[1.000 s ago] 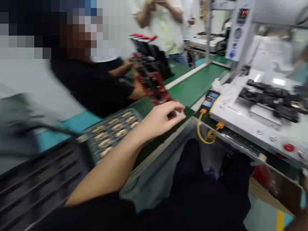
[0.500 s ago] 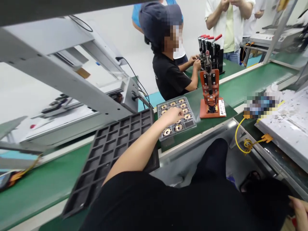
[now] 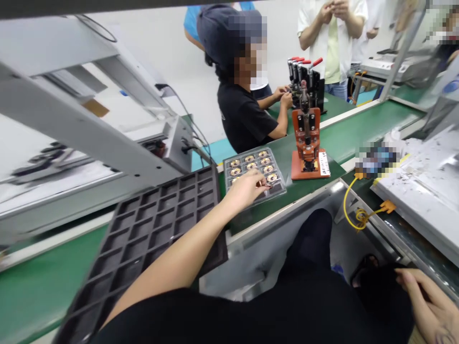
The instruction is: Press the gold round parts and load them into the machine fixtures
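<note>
My left hand (image 3: 247,187) reaches over a clear plastic tray (image 3: 283,187) on the green bench. Its thumb and fingers are pinched on a small round gold-coloured part (image 3: 266,186) at the tray's near side. Several similar round parts, gold with dark centres, sit in the tray's pockets; my hand hides some of them. At the lower right, my right hand (image 3: 432,303) is closed beside the black cloth over my leg. Whatever its fingertips hold, if anything, I cannot make out. Just right of the tray stands an orange toggle-clamp fixture (image 3: 306,138) with a white label.
A black compartment tray (image 3: 158,215) lies left of the clear tray. Across the bench a co-worker (image 3: 247,112) handles something small near black fixtures with red handles (image 3: 311,79). A yellow cable (image 3: 346,208) loops by a white machine (image 3: 423,196) at right.
My left hand has drawn back toward the tray's near side, and a part now shows at its fingertips. My right hand has come further into view. The camera view has shifted slightly.
</note>
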Demonstrator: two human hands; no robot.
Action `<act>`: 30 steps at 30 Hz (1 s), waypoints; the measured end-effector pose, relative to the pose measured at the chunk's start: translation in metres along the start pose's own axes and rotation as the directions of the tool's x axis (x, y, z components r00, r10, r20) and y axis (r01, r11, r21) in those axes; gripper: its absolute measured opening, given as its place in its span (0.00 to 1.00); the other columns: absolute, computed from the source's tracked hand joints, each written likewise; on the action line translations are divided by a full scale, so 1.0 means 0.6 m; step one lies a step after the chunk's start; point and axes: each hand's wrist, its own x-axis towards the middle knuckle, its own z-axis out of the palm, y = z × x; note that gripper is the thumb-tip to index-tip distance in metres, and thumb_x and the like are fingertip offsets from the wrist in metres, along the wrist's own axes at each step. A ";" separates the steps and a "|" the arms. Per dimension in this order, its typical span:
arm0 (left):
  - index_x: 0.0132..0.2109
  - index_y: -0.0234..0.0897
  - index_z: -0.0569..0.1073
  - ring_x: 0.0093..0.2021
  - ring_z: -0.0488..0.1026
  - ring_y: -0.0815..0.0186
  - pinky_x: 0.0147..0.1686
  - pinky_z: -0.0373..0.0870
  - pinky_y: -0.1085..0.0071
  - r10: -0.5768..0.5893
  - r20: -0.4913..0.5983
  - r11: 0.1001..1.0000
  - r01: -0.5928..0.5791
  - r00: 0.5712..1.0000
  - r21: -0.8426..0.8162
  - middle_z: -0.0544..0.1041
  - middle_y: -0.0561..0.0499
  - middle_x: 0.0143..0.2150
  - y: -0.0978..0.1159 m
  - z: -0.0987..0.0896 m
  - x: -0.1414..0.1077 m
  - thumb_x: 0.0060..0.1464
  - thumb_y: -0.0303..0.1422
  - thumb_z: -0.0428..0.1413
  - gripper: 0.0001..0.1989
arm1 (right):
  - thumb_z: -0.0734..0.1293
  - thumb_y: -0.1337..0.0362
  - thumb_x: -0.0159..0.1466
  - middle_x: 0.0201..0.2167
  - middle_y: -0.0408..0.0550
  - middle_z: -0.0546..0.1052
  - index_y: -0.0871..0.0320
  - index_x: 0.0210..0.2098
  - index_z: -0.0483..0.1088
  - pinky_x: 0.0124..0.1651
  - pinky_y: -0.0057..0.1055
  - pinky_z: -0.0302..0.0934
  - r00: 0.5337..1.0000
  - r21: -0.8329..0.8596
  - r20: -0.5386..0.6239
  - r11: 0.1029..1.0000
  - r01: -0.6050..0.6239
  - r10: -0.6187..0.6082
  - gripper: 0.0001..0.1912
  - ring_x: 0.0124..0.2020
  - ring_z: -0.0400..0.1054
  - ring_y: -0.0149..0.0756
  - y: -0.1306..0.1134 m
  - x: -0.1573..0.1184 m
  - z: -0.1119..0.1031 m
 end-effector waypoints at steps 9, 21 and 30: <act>0.50 0.37 0.76 0.47 0.83 0.61 0.48 0.81 0.66 0.852 -0.475 0.230 -0.972 0.222 -0.041 0.84 0.42 0.48 0.330 0.026 0.086 0.74 0.26 0.54 0.06 | 0.76 0.49 0.69 0.49 0.52 0.83 0.47 0.65 0.73 0.39 0.38 0.77 0.986 0.447 0.079 0.889 0.098 -0.149 0.29 0.40 0.79 0.42 -0.188 0.135 0.022; 0.49 0.37 0.76 0.50 0.83 0.62 0.52 0.83 0.64 0.879 -0.476 -0.085 -0.983 0.003 -0.163 0.84 0.43 0.48 0.511 0.101 0.095 0.78 0.29 0.49 0.11 | 0.80 0.54 0.65 0.36 0.44 0.75 0.52 0.53 0.80 0.36 0.36 0.68 0.968 0.267 -0.252 0.960 0.083 -0.014 0.19 0.33 0.69 0.36 -0.188 0.093 -0.053; 0.50 0.38 0.76 0.49 0.83 0.62 0.51 0.82 0.65 0.874 -0.485 -0.101 -0.980 -0.005 -0.171 0.84 0.45 0.48 0.526 0.120 0.076 0.78 0.29 0.49 0.11 | 0.79 0.61 0.63 0.33 0.42 0.73 0.53 0.51 0.79 0.33 0.31 0.61 0.977 0.249 -0.211 0.968 0.045 0.009 0.17 0.31 0.65 0.32 -0.177 0.081 -0.069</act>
